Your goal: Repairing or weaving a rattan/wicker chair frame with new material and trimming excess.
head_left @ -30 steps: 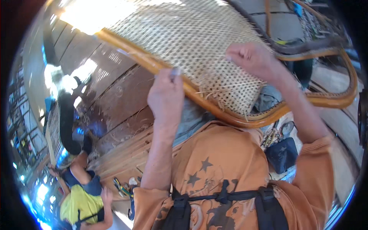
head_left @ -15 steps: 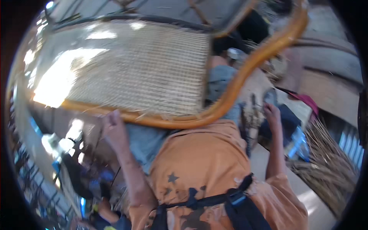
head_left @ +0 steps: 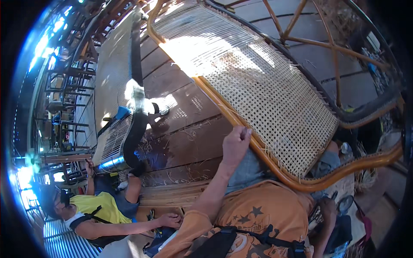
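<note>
Left hand (head_left: 235, 144): fingers curled shut around the rattan frame (head_left: 258, 150) of the cane-woven chair seat (head_left: 258, 81), which lies tilted across the lap. Right hand (head_left: 328, 207) is low by a dark bag (head_left: 344, 232); can't tell its finger state. Underneath is a wooden plank floor (head_left: 185, 142), and a co-worker in a yellow shirt (head_left: 92, 206) sits to the left.

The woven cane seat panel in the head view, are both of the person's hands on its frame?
No, only the left hand grips the orange rattan frame of the woven cane seat panel; the right hand is down by the lap.
</note>
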A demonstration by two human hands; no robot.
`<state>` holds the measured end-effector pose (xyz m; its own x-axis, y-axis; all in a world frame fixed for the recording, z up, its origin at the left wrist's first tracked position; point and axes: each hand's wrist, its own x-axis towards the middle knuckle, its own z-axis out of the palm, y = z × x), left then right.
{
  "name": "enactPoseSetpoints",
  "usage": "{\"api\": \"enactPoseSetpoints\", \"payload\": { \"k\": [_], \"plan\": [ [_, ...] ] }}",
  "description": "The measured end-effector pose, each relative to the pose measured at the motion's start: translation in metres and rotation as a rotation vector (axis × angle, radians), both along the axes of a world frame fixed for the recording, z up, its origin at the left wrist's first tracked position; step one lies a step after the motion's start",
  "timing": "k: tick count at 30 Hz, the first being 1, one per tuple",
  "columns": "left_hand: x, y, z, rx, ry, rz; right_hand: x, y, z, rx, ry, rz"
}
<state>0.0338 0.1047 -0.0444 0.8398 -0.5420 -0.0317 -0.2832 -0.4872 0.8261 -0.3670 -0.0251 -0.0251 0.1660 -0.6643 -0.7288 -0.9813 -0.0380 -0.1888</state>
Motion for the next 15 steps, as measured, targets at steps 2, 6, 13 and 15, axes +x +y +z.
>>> {"api": "enactPoseSetpoints", "payload": {
  "k": [2,6,13,15],
  "plan": [
    [0.002,-0.003,0.000,0.016,-0.019,-0.014,0.014,-0.010,0.010,-0.007,-0.108,0.101],
    [0.002,-0.005,0.008,-0.031,0.020,-0.032,0.071,-0.027,0.038,0.181,-0.311,-0.023],
    [0.026,-0.002,0.016,-0.002,0.126,0.011,0.106,-0.040,0.035,0.275,-0.333,-0.273],
    [0.054,-0.007,0.029,0.030,0.044,0.120,0.098,-0.044,0.031,0.307,-0.398,-0.334]
  ]
}}
